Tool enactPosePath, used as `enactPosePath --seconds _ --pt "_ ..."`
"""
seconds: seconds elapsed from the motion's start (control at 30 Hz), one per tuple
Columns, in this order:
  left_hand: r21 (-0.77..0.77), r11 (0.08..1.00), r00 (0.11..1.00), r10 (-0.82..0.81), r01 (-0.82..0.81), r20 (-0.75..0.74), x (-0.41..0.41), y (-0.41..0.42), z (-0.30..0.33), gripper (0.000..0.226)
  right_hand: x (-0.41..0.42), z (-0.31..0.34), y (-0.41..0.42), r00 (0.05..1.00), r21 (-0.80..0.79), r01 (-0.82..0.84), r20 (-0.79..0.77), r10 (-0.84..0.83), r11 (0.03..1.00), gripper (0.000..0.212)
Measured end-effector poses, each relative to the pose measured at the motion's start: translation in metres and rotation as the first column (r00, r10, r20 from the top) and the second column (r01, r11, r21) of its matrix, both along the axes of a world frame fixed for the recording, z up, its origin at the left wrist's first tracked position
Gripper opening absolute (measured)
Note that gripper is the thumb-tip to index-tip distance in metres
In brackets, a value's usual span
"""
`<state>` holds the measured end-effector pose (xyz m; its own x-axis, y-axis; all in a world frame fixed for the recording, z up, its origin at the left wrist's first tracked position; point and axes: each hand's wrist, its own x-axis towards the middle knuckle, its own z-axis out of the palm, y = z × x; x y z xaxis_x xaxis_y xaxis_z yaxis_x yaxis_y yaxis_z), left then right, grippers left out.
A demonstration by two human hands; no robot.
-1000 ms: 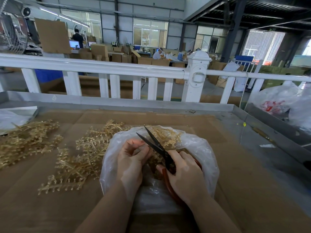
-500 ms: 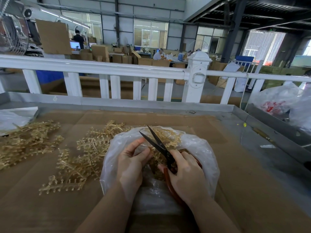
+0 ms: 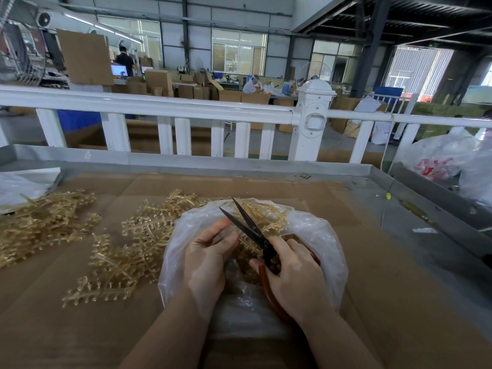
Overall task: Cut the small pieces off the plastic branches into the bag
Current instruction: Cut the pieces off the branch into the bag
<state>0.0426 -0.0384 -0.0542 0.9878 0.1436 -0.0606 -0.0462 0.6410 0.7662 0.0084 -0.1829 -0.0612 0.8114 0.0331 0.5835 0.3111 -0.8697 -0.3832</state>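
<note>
A clear plastic bag (image 3: pixel 327 243) lies open on the cardboard-covered table (image 3: pixel 372 302), with golden plastic pieces inside. My left hand (image 3: pixel 207 259) pinches a golden plastic branch (image 3: pixel 269 222) over the bag's mouth. My right hand (image 3: pixel 295 278) grips black scissors (image 3: pixel 247 225) by their red handles. The blades stand apart and point away from me, just right of my left fingertips. More golden branches (image 3: pixel 133 243) lie spread on the cardboard left of the bag.
A second heap of golden branches (image 3: pixel 42 222) lies at the far left beside a plastic sheet (image 3: pixel 18 186). A grey metal rim (image 3: pixel 213 166) and white railing (image 3: pixel 170 107) bound the table's far side. White bags (image 3: pixel 442 158) sit at the right.
My left index finger has stretched out towards the blades, and the scissors have shifted slightly with my right hand. The blades stay apart.
</note>
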Motion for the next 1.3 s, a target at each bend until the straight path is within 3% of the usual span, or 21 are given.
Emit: enactPosePath --seconds 0.4,0.63,0.9,1.3 --pt "-0.092 0.994 0.999 -0.053 0.054 0.015 0.0 0.003 0.004 0.034 -0.001 0.004 -0.003 0.994 -0.097 -0.046 -0.099 0.037 0.994 0.044" --pt "-0.074 0.99 0.99 -0.115 0.122 0.085 -0.002 0.004 0.007 0.053 0.001 0.007 -0.006 0.987 -0.098 -0.068 -0.149 0.053 0.993 0.041" --pt "0.008 0.996 0.99 -0.093 0.093 0.104 -0.003 0.002 0.006 0.05 0.001 0.009 -0.006 0.981 -0.089 -0.082 -0.18 0.065 0.993 0.043" --pt "-0.009 0.988 0.982 -0.153 0.155 0.106 -0.004 0.002 0.005 0.055 -0.001 0.021 -0.002 0.973 -0.042 -0.132 -0.199 0.121 0.99 0.036"
